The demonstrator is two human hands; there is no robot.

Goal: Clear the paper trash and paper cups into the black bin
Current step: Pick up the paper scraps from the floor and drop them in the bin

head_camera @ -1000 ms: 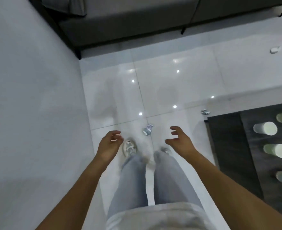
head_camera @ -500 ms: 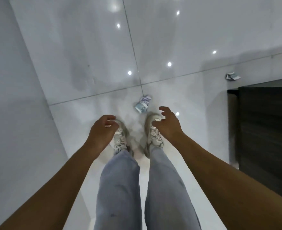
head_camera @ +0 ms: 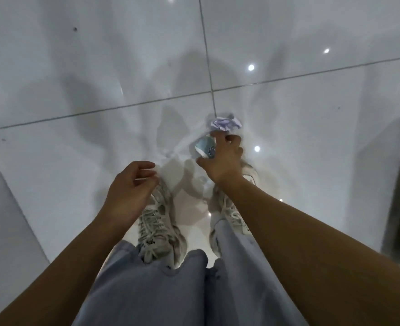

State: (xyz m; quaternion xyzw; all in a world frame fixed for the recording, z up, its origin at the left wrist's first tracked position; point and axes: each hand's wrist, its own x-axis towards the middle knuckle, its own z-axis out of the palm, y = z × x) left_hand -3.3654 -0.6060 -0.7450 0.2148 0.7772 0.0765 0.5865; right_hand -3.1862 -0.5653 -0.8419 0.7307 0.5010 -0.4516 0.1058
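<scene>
Paper trash (head_camera: 219, 135) on white tiled floor (head_camera: 100, 67), just ahead of my right shoe (head_camera: 232, 208), close to tile seam: crumpled pale lilac wad at far end, bluish printed piece at near end. My jeans (head_camera: 147, 285) fill bottom of view. Left shoe (head_camera: 155, 222) beside right one. My right hand (head_camera: 222, 161) over bluish piece, fingers spread and curved; contact unclear. My left hand (head_camera: 130, 191) hangs above left shoe, fingers loosely curled, holding nothing.

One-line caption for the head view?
Right hand reaching over crumpled paper on white tile floor; left hand idle.
</scene>
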